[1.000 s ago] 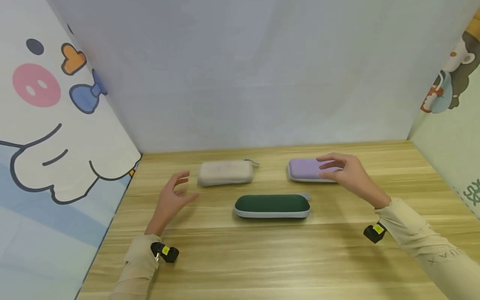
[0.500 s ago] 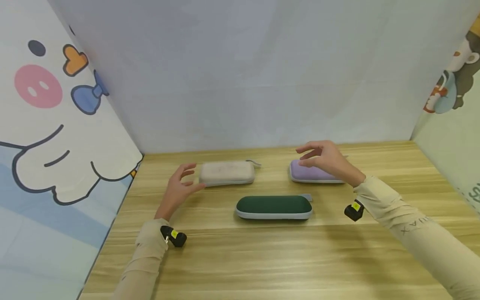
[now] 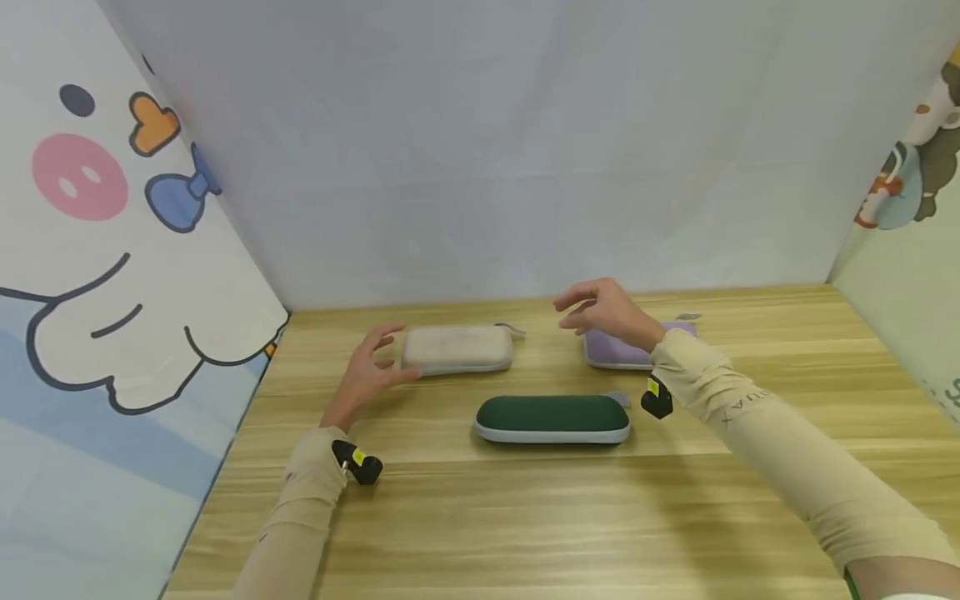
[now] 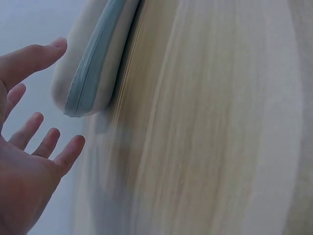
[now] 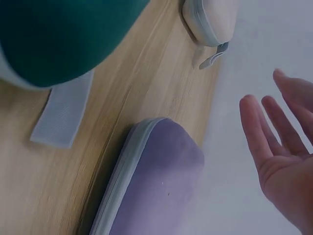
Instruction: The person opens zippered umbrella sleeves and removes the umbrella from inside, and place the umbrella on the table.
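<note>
- Head view: a cream case [image 3: 457,348], a purple case [image 3: 611,352] and a green case [image 3: 552,417] are set well apart from one another on a wood-grained table [image 3: 487,517], the green one nearest the wearer, the cream one behind to the left, the purple one behind to the right.
- All three cases are closed, so their contents are hidden; each is fitted with a grey tab at its right end and edged with a pale band, along which a zip line is shown on the cream case by the left wrist view.
- The left hand [image 3: 367,375] is held wide, thumb and fingers parted, at the left end of the cream case; whether the case is touched cannot be told.
- The right hand [image 3: 609,312] is raised at the left end of the purple case, its fingers loosely bent and separated from the thumb by a narrower gap.
- The table is backed by a plain pale sheet [image 3: 525,167] and flanked by a left panel [image 3: 75,317], printed with a white cartoon figure and blue bow, and a pale green right panel [image 3: 900,283], on which another figure is partly seen.
- Dark lettering [image 3: 742,404] is borne by the right sleeve [image 3: 810,467]; an X can be made out, the rest being too small to read.
</note>
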Motion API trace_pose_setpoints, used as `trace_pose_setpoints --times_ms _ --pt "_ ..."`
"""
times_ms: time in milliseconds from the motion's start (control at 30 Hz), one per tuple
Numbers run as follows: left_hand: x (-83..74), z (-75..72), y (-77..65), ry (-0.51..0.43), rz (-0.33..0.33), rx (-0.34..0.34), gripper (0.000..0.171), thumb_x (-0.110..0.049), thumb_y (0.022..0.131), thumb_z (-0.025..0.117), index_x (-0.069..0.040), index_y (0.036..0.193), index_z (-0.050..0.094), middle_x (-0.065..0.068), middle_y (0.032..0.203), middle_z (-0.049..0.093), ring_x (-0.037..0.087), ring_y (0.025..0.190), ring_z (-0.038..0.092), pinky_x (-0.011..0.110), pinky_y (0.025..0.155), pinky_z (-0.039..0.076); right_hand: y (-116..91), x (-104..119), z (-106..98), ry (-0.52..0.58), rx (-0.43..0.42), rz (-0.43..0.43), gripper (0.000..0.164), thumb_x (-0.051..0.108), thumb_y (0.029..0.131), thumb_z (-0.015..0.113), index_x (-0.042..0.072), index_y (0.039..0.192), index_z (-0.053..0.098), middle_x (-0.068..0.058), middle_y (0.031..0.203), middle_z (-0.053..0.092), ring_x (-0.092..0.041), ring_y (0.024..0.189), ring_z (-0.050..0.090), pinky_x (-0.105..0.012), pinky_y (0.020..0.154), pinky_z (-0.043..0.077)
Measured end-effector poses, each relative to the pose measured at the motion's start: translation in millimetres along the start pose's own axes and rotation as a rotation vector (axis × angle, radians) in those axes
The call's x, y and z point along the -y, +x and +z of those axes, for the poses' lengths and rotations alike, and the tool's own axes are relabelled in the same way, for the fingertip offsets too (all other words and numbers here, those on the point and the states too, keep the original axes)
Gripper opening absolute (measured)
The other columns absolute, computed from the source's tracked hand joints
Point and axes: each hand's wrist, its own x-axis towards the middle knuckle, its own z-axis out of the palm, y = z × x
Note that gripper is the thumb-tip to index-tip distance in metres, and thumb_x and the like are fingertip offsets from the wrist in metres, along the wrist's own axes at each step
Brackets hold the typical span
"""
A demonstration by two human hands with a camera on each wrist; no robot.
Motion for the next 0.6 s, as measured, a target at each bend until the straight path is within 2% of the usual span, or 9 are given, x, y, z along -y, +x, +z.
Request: trace_pose_setpoints --times_ms 100,233,433,600 --pt "3.3 -0.1 5.1 -0.028 -0.017 0.022 0.079 -0.006 0.072 0.082 -0.011 0.14 0.043 0.013 0.149 0.029 0.039 0.134 0.028 0.055 0.101 0.034 9.2 -3.0 3.6 0.053 0.025 0.025 0.032 0.0 0.085 0.067 -0.003 0.117 0.063 -0.02 0.12 0.06 -0.031 0.099 0.062 -0.044 0.079 0.053" --pt "7.9 0.5 10.4 -0.074 -0.05 0.051 0.079 -0.005 0.073 0.082 -0.013 0.141 0.043 0.009 0.148 0.031 0.033 0.134 0.031 0.049 0.101 0.037 19.2 -5.7 8.3 0.098 0.051 0.048 0.031 -0.001 0.086 0.065 -0.004 0.116 0.062 -0.025 0.122 0.057 -0.033 0.101 0.061 -0.043 0.079 0.053" --pt "13.7 4.4 16.3 -0.175 -0.037 0.086 0.078 0.002 0.071 0.081 -0.004 0.138 0.043 0.011 0.143 0.038 0.031 0.131 0.036 0.042 0.097 0.043 31.6 -9.1 14.0 0.09 0.074 0.081 0.027 -0.001 0.086 0.065 -0.005 0.113 0.064 -0.025 0.118 0.058 -0.033 0.102 0.061 -0.043 0.08 0.053" --pt "17.7 4.8 19.3 -0.155 -0.032 0.082 0.073 -0.003 0.069 0.083 -0.006 0.134 0.049 0.009 0.141 0.041 0.028 0.131 0.036 0.04 0.099 0.041 41.0 -10.3 21.3 0.116 0.079 0.116 0.026 -0.005 0.084 0.066 -0.008 0.109 0.065 -0.026 0.116 0.06 -0.036 0.097 0.063 -0.045 0.081 0.052"
